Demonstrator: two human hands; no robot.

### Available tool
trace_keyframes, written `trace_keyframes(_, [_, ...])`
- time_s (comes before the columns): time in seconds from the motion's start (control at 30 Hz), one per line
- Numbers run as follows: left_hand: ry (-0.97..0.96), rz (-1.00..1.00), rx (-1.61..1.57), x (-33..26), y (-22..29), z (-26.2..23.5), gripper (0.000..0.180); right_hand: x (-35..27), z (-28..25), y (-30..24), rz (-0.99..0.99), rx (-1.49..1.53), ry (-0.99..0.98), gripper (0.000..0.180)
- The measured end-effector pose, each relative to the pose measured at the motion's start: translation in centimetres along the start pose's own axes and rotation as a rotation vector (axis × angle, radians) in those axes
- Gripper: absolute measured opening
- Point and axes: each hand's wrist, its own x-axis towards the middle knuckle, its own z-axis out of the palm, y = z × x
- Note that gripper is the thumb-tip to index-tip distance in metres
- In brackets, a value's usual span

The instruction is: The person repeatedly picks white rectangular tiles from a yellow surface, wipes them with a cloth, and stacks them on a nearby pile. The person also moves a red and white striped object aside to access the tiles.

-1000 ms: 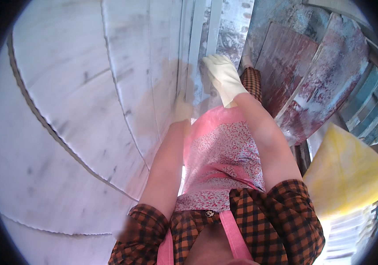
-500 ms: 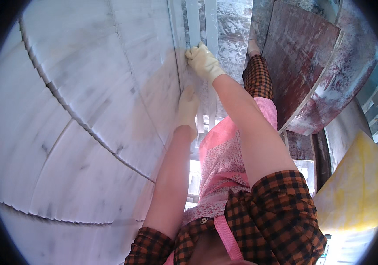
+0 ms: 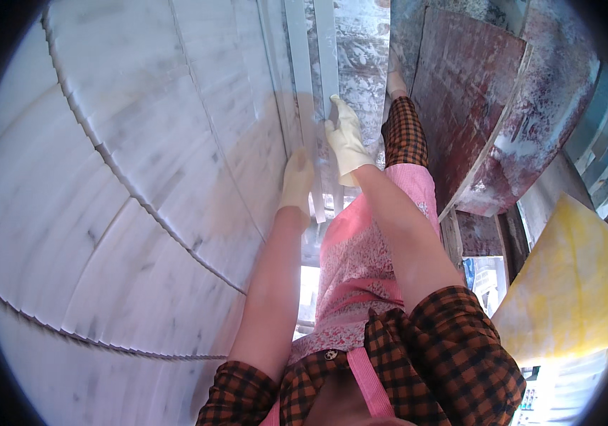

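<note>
My left hand [image 3: 296, 186], in a cream rubber glove, is close against the right-hand edge of a tall stack of white, grey-streaked sheets [image 3: 140, 142]. Its fingers are mostly hidden from this angle. My right hand [image 3: 348, 140], gloved the same way, is open, with index finger and thumb apart. Its fingertips are at the right one of two long pale strips [image 3: 327, 53]. The left strip [image 3: 298, 57] runs parallel to it, nearer the stack. Under the strips is a worn, white-smeared surface [image 3: 362, 57].
A scuffed reddish-brown panel [image 3: 467, 99] stands to the right of my leg. Lower right, a yellow-and-white sheet [image 3: 567, 284] hangs at a slant. My pink apron [image 3: 354, 284] is close below the strips. A bare foot [image 3: 395, 82] shows beyond my right hand.
My right hand has opened from a closed grip at the strips and moved down and to the right. My left hand stays by the stack's edge. The whole view has shifted slightly.
</note>
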Motion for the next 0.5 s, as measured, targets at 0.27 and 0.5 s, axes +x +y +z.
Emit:
trace_keyframes(0.27, [-0.022, 0.055, -0.011, -0.8, 0.4, -0.1, 0.049, -0.3, -0.6, 1.5, 0.060, 0.131, -0.085, 0.062])
trace_keyframes(0.5, [-0.038, 0.298, 0.194, -5.5, 1.8, -1.3, 0.046, -4.4, -6.3, -0.8, -0.032, 0.174, -0.004, 0.044])
